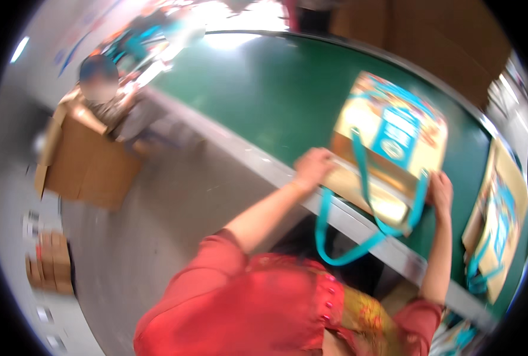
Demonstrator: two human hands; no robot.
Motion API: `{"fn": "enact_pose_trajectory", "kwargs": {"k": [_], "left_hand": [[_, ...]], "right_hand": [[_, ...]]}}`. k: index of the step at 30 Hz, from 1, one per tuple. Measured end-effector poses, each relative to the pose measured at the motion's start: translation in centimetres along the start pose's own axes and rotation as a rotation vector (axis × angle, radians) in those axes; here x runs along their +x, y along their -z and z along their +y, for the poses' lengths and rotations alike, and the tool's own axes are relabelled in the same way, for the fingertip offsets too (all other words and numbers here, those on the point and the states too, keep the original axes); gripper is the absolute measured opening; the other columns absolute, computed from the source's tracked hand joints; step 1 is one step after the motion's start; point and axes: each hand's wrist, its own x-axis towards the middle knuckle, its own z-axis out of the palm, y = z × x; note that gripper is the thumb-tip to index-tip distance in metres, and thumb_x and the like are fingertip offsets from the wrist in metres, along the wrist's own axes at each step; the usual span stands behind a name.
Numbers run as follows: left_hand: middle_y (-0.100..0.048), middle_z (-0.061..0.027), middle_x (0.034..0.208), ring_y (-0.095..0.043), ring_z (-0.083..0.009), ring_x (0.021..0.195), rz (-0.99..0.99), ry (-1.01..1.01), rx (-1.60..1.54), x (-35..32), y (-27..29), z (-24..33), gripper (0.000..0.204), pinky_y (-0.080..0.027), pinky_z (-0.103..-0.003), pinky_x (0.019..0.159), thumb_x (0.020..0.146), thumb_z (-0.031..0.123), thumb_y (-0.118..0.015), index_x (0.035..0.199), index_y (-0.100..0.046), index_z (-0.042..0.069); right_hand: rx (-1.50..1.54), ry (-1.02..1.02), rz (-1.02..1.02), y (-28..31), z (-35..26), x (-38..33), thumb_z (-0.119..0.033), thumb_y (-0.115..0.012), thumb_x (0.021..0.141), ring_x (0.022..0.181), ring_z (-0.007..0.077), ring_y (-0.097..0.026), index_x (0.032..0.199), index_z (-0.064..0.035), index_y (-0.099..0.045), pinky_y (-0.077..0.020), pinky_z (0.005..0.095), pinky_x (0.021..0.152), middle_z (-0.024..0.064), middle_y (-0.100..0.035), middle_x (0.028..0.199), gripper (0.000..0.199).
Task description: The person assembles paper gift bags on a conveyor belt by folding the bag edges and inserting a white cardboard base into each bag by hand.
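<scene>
A cream and blue printed shopping bag (433, 133) with turquoise strap handles lies on the green table, its mouth toward me. One handle (350, 258) hangs in a loop over the table's near edge. My left hand (315, 166) is closed at the left corner of the bag's mouth, gripping its edge. On the opposite corner, my right hand (440, 191) is closed on the bag's edge too, its fingers partly hidden behind the bag. A second bag (494, 225) of the same kind lies on the table to the right of my right hand.
The green table (246, 83) has a pale metal edge along my side. Off to the left, a person sits behind a large cardboard box (89, 160). Stacked brown cartons (53, 261) stand at the far left. Large cardboard (430, 41) rises beyond the table's far edge.
</scene>
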Motion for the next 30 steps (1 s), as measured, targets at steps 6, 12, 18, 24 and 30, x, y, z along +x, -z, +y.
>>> {"fn": "enact_pose_trajectory", "kwargs": {"k": [6,12,18,24,30], "left_hand": [[-0.06,-0.0095,0.089,-0.059,-0.0263,0.086,-0.194,-0.033,0.232,1.8,1.1,0.6,0.034,-0.047,-0.036,0.076,0.084,0.043,-0.061,0.088,-0.068,0.01],[-0.054,-0.0082,0.091,-0.054,-0.0268,0.087,-0.187,-0.099,0.451,1.7,0.8,2.0,0.033,-0.043,-0.039,0.075,0.081,0.039,-0.066,0.086,-0.063,0.007],[-0.05,-0.0063,0.092,-0.051,-0.0248,0.088,0.059,-0.165,0.462,0.8,-0.8,0.8,0.049,-0.039,-0.039,0.076,0.068,0.033,-0.078,0.102,-0.053,0.008],[-0.049,-0.0051,0.114,-0.048,-0.0102,0.078,0.094,0.069,-0.078,0.6,0.4,1.5,0.078,-0.048,-0.025,0.072,0.065,0.022,-0.084,0.128,-0.045,0.0],[-0.054,-0.0065,0.119,-0.049,-0.0121,0.08,0.078,0.023,-0.08,0.6,0.1,1.9,0.088,-0.048,-0.026,0.077,0.066,0.023,-0.082,0.139,-0.038,0.002]], "right_hand": [[-0.405,0.215,0.274,-1.0,-1.4,-1.6,-0.041,-0.055,0.083,0.092,0.033,-0.061,0.096,-0.006,-0.067,-0.0464,0.0405,0.079,0.0154,-0.065,0.097,0.039],[-0.414,0.178,0.326,-1.6,-1.2,-2.8,-0.046,-0.055,0.085,0.089,0.0312,-0.061,0.096,-0.0084,-0.067,-0.0461,0.0397,0.078,0.012,-0.064,0.094,0.041],[-0.479,0.178,0.293,-1.8,-2.7,-3.7,-0.055,-0.062,0.079,0.093,0.0312,-0.061,0.107,-0.0044,-0.061,-0.0474,0.0416,0.077,0.0139,-0.064,0.095,0.058],[-0.473,0.154,0.233,-2.0,-3.0,-4.4,-0.053,-0.065,0.078,0.094,0.0331,-0.061,0.117,-0.0065,-0.056,-0.0478,0.0422,0.079,0.0147,-0.061,0.105,0.061],[-0.471,0.209,0.25,-2.4,-2.0,-4.6,-0.052,-0.064,0.08,0.095,0.0322,-0.061,0.12,-0.0062,-0.056,-0.0477,0.0401,0.081,0.0149,-0.059,0.106,0.062]]}}
